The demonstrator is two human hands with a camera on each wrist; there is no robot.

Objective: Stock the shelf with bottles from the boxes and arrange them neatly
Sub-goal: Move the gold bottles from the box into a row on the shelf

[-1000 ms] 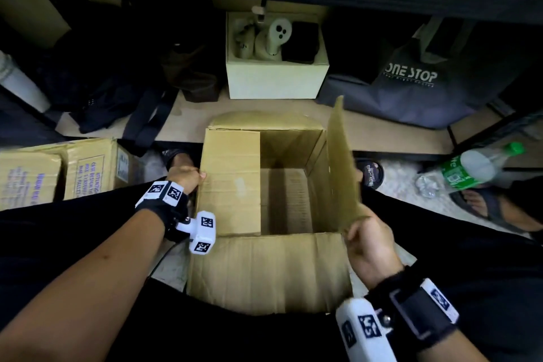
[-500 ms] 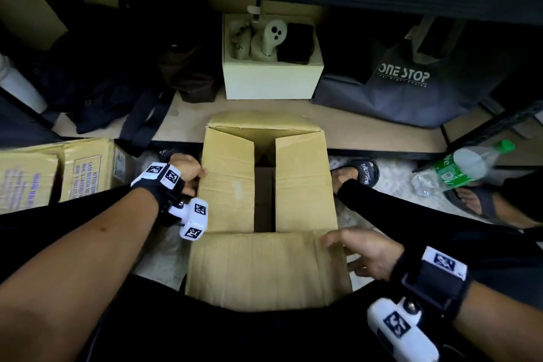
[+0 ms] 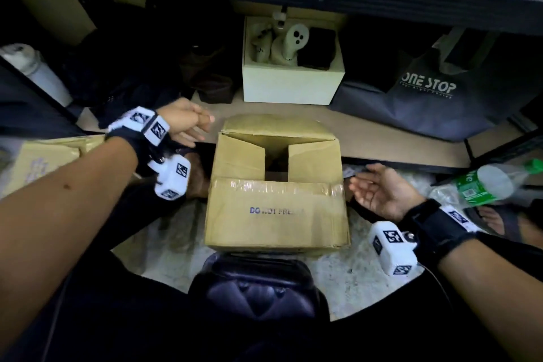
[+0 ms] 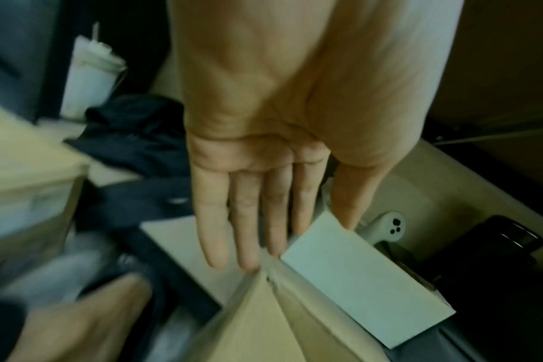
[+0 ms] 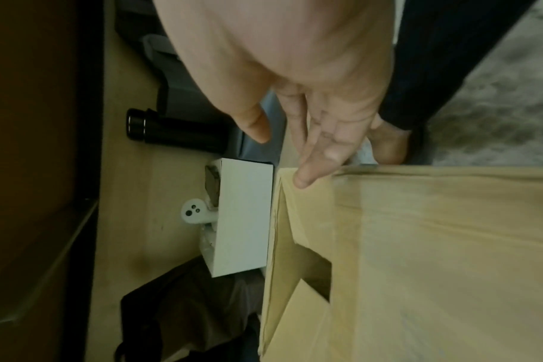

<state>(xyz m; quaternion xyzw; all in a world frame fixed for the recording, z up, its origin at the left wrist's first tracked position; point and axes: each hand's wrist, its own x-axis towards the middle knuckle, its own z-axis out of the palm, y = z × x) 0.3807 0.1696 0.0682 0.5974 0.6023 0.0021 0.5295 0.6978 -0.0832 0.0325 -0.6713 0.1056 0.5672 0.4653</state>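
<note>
Both my hands have let go of the cardboard box (image 3: 276, 200), flaps now folded shut, on the floor before the shelf (image 3: 382, 141); left hand (image 3: 183, 120) and right hand (image 3: 382, 188) hover beside it, fingers loose and empty.

The cardboard box (image 3: 276, 214) on the floor bore blue print on its near flap that began "DO NOT" and then blurred past reading. The grey tote bag (image 3: 423, 103) on the low shelf read "ONE STOP" in white, with a smaller line beneath too fine to make out. The plastic bottle (image 3: 487, 182) at the right carried a green label whose lettering could not be read.
</note>
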